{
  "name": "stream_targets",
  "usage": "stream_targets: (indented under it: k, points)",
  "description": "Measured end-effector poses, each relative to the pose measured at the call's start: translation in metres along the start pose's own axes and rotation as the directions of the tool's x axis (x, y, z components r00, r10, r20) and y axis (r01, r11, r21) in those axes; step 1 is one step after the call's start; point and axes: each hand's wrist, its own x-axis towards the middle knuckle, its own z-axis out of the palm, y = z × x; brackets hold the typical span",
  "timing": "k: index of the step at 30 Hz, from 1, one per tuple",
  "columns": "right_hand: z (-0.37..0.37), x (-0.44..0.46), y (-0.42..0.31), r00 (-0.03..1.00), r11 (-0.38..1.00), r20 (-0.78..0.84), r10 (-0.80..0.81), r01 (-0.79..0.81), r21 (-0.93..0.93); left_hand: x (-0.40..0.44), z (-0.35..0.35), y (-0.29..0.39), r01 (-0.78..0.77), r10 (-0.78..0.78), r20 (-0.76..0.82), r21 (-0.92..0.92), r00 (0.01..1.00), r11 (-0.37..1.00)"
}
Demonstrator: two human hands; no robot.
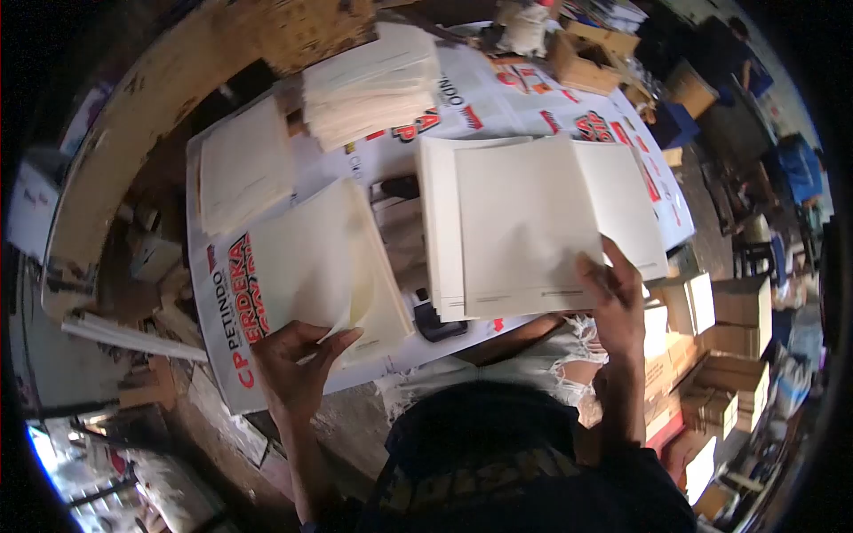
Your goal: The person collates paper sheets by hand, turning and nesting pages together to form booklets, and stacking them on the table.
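My left hand pinches the lower corner of a sheet on the left paper stack, and that corner is lifted and curled. Between thumb and fingers, my right hand holds the right edge of a cream sheet, which lies over the right paper stack. More pale sheets stick out to the right, behind that hand. A dark object shows between the two stacks, partly covered by paper.
A tall paper pile stands at the back of the printed table cover, and a lower pile lies at the left. A wooden box sits at the back right. Cardboard boxes are stacked right of the table.
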Motion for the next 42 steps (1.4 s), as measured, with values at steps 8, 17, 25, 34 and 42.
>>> stream_targets:
  k: [8,17,25,34,42]
  points:
    - [0.073,-0.039,-0.028,0.958,0.972,0.182,-0.22,0.231,-0.041,-0.018,-0.014,-0.046,-0.353,-0.228,-0.54,-0.76,0.81,0.545]
    - [0.177,-0.053,-0.031,0.795,0.966,0.55,-0.256,0.183,0.185,0.015,-0.039,-0.046,0.183,-0.139,-0.124,0.505,0.982,0.844]
    - [0.143,-0.05,-0.067,0.795,0.992,0.593,-0.129,0.111,0.067,0.018,-0.031,-0.03,0.134,-0.041,-0.267,0.342,0.963,0.93]
    - [0.2,-0.035,-0.008,0.815,0.948,0.532,-0.229,0.061,0.313,0.03,-0.005,-0.002,-0.077,0.21,-0.281,0.42,0.936,0.904]
    - [0.12,-0.036,-0.042,0.809,0.787,0.289,-0.511,0.306,0.535,0.021,-0.016,-0.001,-0.054,-0.029,-0.342,-0.231,0.939,0.971]
